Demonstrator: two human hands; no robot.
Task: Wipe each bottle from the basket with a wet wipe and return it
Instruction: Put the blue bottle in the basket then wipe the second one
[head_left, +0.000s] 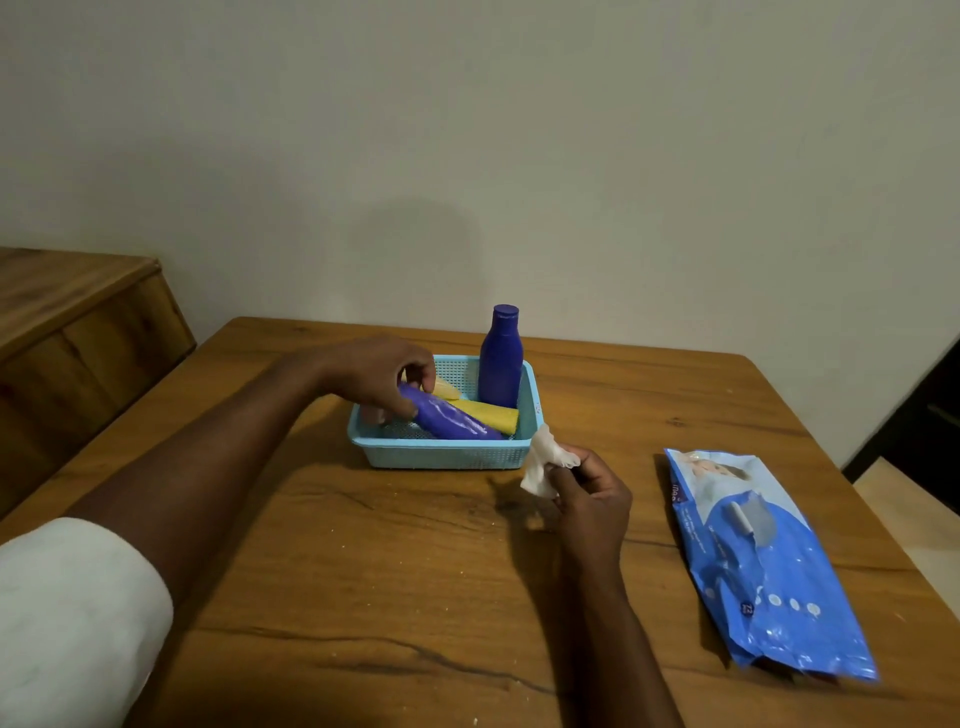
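Observation:
A light blue mesh basket (447, 454) stands on the wooden table (395, 571). A dark blue bottle (500, 358) stands upright in its back right corner. A purple bottle (449, 418) lies on its side inside, beside a yellow bottle (491, 413) that also lies flat. My left hand (382, 376) reaches into the basket's left side, and its fingers curl round the upper end of the purple bottle. To the right of the basket's front corner, my right hand (589, 501) pinches a crumpled white wet wipe (545, 462) above the table.
A blue pack of wet wipes (763, 566) lies flat on the right side of the table. A wooden cabinet (78, 322) stands beyond the table's left edge. A plain wall runs behind the table's far edge.

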